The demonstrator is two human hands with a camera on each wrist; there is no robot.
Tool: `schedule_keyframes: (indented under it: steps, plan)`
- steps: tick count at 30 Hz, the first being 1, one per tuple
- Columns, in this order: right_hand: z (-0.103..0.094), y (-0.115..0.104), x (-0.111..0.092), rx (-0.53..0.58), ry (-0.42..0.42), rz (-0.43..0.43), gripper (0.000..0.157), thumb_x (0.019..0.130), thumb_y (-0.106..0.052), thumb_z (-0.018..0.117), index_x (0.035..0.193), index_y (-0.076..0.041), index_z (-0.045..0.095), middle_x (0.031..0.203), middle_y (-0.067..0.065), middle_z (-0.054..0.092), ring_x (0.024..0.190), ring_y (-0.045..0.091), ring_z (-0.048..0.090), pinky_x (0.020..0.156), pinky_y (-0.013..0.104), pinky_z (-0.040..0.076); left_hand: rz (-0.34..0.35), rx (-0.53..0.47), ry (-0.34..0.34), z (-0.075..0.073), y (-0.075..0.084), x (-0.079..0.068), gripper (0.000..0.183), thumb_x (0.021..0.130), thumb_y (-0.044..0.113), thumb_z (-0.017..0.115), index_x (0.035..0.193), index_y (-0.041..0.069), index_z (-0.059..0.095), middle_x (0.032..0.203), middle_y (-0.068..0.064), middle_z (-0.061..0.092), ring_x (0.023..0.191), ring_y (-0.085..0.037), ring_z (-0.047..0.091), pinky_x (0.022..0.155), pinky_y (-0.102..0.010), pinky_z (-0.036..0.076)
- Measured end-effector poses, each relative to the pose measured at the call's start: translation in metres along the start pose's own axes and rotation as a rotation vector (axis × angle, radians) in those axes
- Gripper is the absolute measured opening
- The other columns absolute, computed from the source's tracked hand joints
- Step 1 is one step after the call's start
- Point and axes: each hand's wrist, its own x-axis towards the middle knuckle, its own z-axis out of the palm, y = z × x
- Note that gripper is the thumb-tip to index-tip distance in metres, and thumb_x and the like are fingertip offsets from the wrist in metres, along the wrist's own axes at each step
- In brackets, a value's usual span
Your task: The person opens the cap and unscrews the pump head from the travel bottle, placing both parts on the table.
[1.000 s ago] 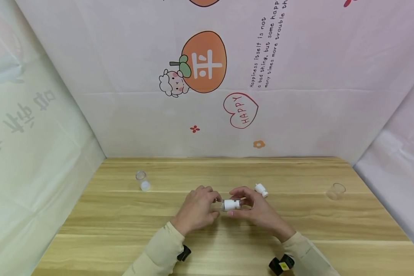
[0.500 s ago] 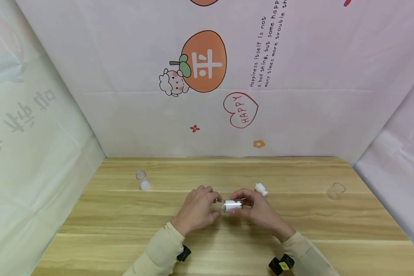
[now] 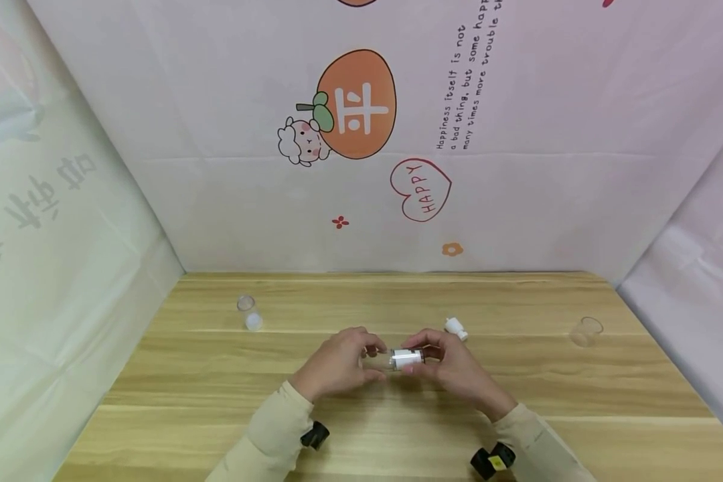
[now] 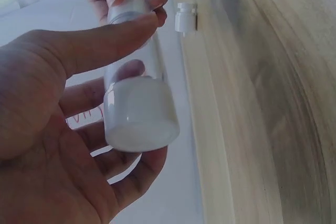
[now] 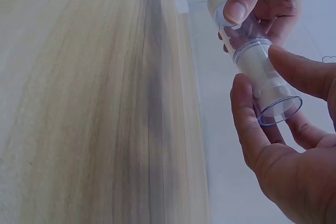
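Observation:
Between my two hands a clear plastic bottle (image 3: 406,359) lies level above the table. My left hand (image 3: 340,361) grips its clear body, thumb on one side and curled fingers on the other. That end carries a thick white base (image 4: 142,114), seen close in the left wrist view. My right hand (image 3: 454,368) pinches the other end, a clear sleeve (image 5: 270,90) with a white part inside and an open rim. The two sections meet at a ringed joint (image 5: 252,45); how firmly they join I cannot tell. A white pump head (image 3: 456,328) lies just beyond my right hand.
On the wooden table (image 3: 313,301), a small clear container (image 3: 250,313) with a white part in it is at the left. A clear cap (image 3: 587,332) is far right. Printed white cloth (image 3: 247,221) hangs behind and at both sides.
The bottle has shifted slightly right since one second ago, and its white inner part looks turned. My left wrist has moved a little left and its hand has rotated. The right hand stays nearly still.

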Motion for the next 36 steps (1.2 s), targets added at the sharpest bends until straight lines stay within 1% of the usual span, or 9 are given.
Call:
schedule_keyframes:
  steps: [4,9,13,15,20,24,31,36]
  plan:
    - [0.0005,-0.0001,0.0008,0.004,0.008,-0.009,0.029,0.087,-0.010,0.081,0.111,-0.001,0.067,0.116,0.018,0.063,0.100,0.031,0.065,0.080,0.032,0.058,-0.019,-0.026,-0.011,-0.0046,-0.0008,-0.0018,0.038,0.081,0.026,0.088,0.112,0.010,0.074,0.097,-0.003,0.068,0.087,-0.014,0.060,0.075,-0.029,0.049]
    - [0.0006,-0.0011,0.0016,0.009,0.017,-0.034,0.029,0.086,-0.007,0.081,0.110,0.000,0.067,0.115,0.018,0.066,0.102,0.031,0.067,0.081,0.032,0.058,-0.014,0.004,0.000,-0.0063,0.0003,-0.0023,0.037,0.081,0.026,0.087,0.112,0.010,0.074,0.096,-0.002,0.067,0.086,-0.015,0.060,0.075,-0.029,0.048]
    - [0.0007,-0.0015,0.0022,0.009,0.025,-0.041,0.029,0.085,-0.006,0.082,0.109,0.001,0.067,0.114,0.018,0.067,0.102,0.031,0.068,0.082,0.032,0.058,0.009,0.035,0.032,-0.0055,0.0022,-0.0024,0.036,0.081,0.025,0.088,0.111,0.010,0.074,0.094,-0.002,0.068,0.085,-0.018,0.062,0.072,-0.029,0.048]
    - [0.0009,-0.0017,0.0024,0.003,0.034,-0.046,0.028,0.085,-0.005,0.082,0.108,0.001,0.067,0.113,0.018,0.067,0.101,0.031,0.068,0.081,0.032,0.058,0.024,0.054,0.053,-0.0046,0.0026,-0.0024,0.035,0.081,0.025,0.088,0.110,0.010,0.075,0.094,-0.002,0.068,0.083,-0.017,0.062,0.071,-0.028,0.047]
    - [0.0023,-0.0025,0.0027,-0.017,0.059,-0.053,0.025,0.085,-0.004,0.082,0.105,0.000,0.068,0.111,0.016,0.067,0.098,0.028,0.067,0.078,0.031,0.058,0.045,0.097,0.089,-0.0028,0.0023,-0.0022,0.035,0.081,0.027,0.088,0.109,0.011,0.075,0.091,-0.002,0.068,0.076,-0.009,0.056,0.068,-0.027,0.046]
    - [0.0036,-0.0035,0.0021,-0.006,0.065,-0.065,0.024,0.085,-0.001,0.081,0.104,0.002,0.067,0.112,0.019,0.066,0.098,0.028,0.068,0.080,0.030,0.058,0.051,0.120,0.099,-0.0030,0.0026,-0.0023,0.035,0.081,0.028,0.088,0.110,0.012,0.076,0.091,-0.002,0.069,0.074,-0.008,0.054,0.067,-0.027,0.046]
    - [0.0064,-0.0066,0.0010,0.055,0.063,-0.080,0.025,0.084,0.007,0.079,0.104,0.009,0.064,0.114,0.025,0.062,0.104,0.035,0.065,0.085,0.032,0.057,0.061,0.156,0.113,-0.0040,0.0032,-0.0025,0.036,0.081,0.029,0.087,0.111,0.013,0.077,0.091,0.000,0.069,0.073,-0.008,0.054,0.064,-0.027,0.045]
    - [0.0078,-0.0059,0.0015,0.057,0.072,-0.089,0.025,0.083,0.009,0.078,0.103,0.010,0.063,0.113,0.026,0.062,0.105,0.036,0.064,0.086,0.032,0.057,0.072,0.160,0.114,-0.0041,0.0030,-0.0032,0.036,0.082,0.030,0.087,0.111,0.012,0.077,0.091,-0.002,0.071,0.072,-0.008,0.055,0.063,-0.026,0.045]
